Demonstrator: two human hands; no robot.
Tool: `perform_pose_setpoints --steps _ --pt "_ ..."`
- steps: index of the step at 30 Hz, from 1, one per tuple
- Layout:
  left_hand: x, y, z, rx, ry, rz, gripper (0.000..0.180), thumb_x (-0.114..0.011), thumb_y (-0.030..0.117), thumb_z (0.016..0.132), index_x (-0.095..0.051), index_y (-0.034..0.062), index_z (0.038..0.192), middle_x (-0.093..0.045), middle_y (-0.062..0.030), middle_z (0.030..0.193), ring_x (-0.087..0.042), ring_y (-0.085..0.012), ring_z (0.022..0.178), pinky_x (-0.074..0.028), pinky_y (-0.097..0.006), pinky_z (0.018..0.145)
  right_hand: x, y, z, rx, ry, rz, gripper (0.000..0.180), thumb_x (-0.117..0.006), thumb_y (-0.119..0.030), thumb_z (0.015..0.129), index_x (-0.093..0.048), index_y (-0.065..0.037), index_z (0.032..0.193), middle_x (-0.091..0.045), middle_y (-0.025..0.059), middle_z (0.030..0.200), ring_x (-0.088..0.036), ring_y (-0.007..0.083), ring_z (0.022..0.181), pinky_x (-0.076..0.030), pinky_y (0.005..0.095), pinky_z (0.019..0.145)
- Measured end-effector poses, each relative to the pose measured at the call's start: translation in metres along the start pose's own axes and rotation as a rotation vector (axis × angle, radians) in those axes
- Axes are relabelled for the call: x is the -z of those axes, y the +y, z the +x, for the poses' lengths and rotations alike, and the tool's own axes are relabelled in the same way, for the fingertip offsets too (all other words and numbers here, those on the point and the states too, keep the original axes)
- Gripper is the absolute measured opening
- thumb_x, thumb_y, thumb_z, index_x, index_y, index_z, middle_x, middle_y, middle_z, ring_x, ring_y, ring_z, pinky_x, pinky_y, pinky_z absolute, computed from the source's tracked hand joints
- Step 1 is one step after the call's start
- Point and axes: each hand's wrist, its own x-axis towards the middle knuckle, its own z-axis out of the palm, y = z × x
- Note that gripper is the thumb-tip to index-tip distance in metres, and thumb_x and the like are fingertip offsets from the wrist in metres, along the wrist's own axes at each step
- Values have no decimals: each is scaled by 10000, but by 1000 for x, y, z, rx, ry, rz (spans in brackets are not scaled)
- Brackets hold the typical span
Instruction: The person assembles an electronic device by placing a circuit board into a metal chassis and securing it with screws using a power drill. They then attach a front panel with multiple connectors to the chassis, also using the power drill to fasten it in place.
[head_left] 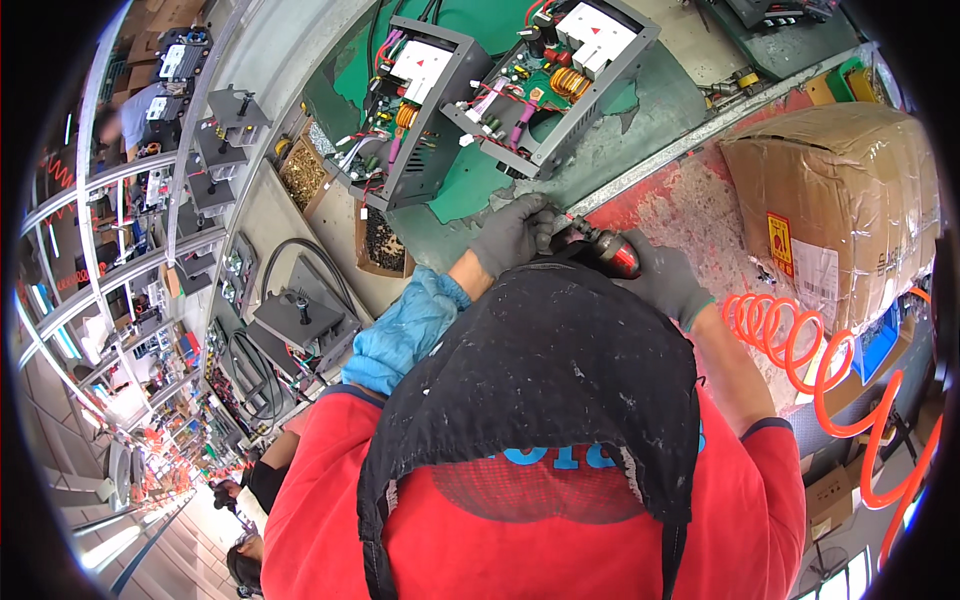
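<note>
In my gloved right hand point(668, 281) is an air screwdriver point(617, 255) with a red body and a metal front part, pointing to the left. The fingers are wrapped round its body. My gloved left hand point(508, 236) is closed at the tool's front end, fingertips pressed together; what they pinch is too small to name. Both hands are close together in front of my black apron point(540, 360). Just beyond my left hand stand two open grey metal housings, a left one point(440, 150) and a right one point(590, 100), with circuit boards, copper coils and loose wires.
A bin of brass-coloured screws point(303, 175) and a bin of dark screws point(382, 245) stand left of the housings. At right sits a large taped carton point(830, 200), with a red coiled hose point(800, 345) nearer me. A metal rail point(690, 135) crosses the bench.
</note>
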Motion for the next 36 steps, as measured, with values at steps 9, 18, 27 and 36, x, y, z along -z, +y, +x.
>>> perform_pose_setpoints --steps 9,18,27,36 --pt "0 -3 6 -35 -135 -20 235 -441 190 973 -550 4 1065 -578 -72 766 -565 -181 675 -472 -286 608 -2 4 0 11 20 23 653 -668 -471 723 -443 -130 1232 -639 220 912 -614 398 878 -473 437 763" --pt "2 -7 9 19 -164 15 264 -427 177 978 -496 -22 1137 -545 -75 830 -495 -159 726 -450 -290 708 -7 8 4 -2 33 63 650 -669 -448 714 -442 -132 1235 -637 226 930 -609 404 898 -470 443 783" --pt "3 -9 11 -51 -152 -110 277 -487 227 960 -536 5 1118 -556 -65 776 -530 -157 653 -465 -276 590 -5 7 7 -4 10 39 650 -668 -453 713 -439 -140 1234 -638 223 941 -609 403 899 -471 447 784" --pt "3 -5 11 -25 -136 6 267 -520 214 945 -534 14 1121 -555 -76 804 -531 -164 698 -459 -284 617 -9 9 8 -23 14 78 675 -679 -473 702 -439 -139 1238 -637 224 951 -605 408 912 -467 447 791"
